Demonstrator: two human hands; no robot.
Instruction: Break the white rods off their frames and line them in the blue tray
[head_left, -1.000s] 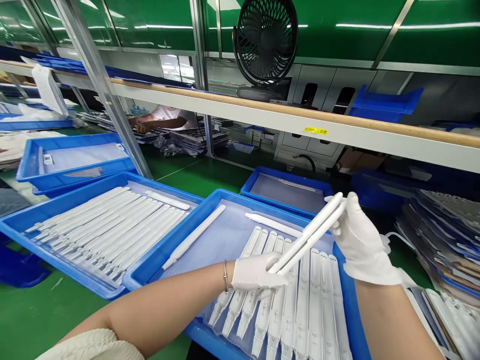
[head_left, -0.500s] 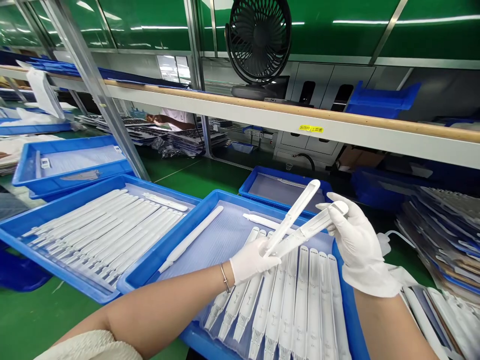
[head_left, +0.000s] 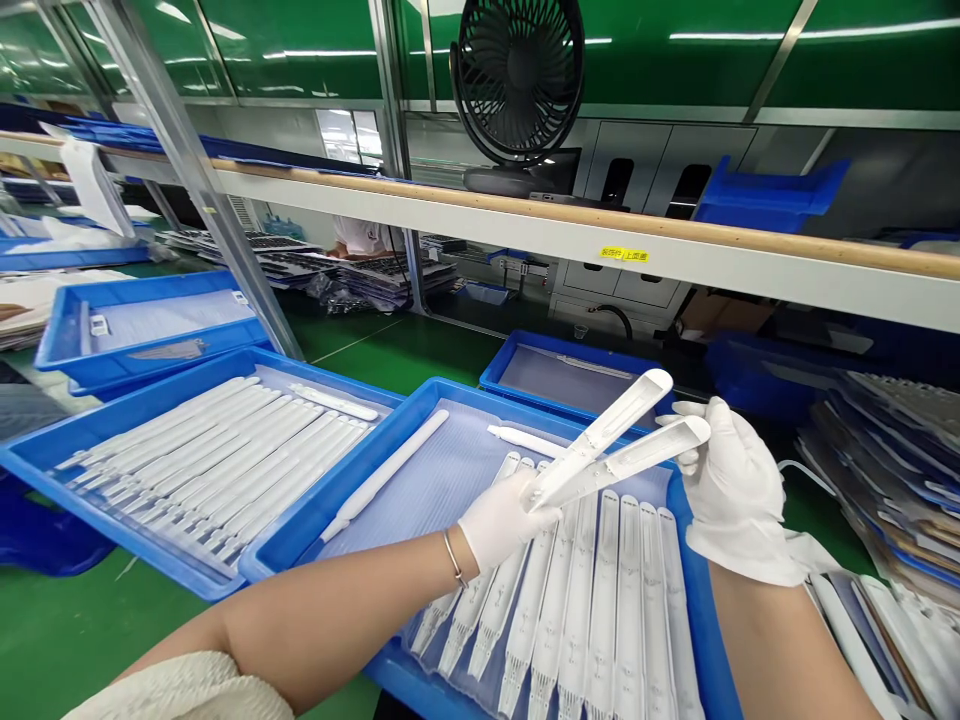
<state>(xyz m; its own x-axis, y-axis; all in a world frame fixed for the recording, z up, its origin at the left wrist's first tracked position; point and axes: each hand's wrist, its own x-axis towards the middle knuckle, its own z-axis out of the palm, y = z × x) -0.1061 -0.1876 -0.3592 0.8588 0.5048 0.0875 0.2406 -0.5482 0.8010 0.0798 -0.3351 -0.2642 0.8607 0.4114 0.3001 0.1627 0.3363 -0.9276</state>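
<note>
- Left hand [head_left: 501,520], white glove, pinches the near ends of two long white plastic strips [head_left: 611,447]; the strips fan apart in a narrow V toward their rounded far ends.
- Right hand [head_left: 731,490], white glove, grips the far end of the lower strip; the upper strip's far end stands free just above it.
- Both strips are held in the air over the blue plastic tray in the middle [head_left: 420,410].
- That tray holds a row of matching white strips [head_left: 600,590] lying side by side on a clear liner, plus a single white rod [head_left: 386,475] lying diagonally to the left.
- Second blue tray on the left [head_left: 45,450] is packed with white strips in parallel.
- Smaller blue tray [head_left: 525,350] sits behind the middle one on the green worktop [head_left: 405,350].
- Black desk fan [head_left: 517,80] stands on the shelf above.
- Another person's torso is visible far behind the shelf, details too small to tell.
</note>
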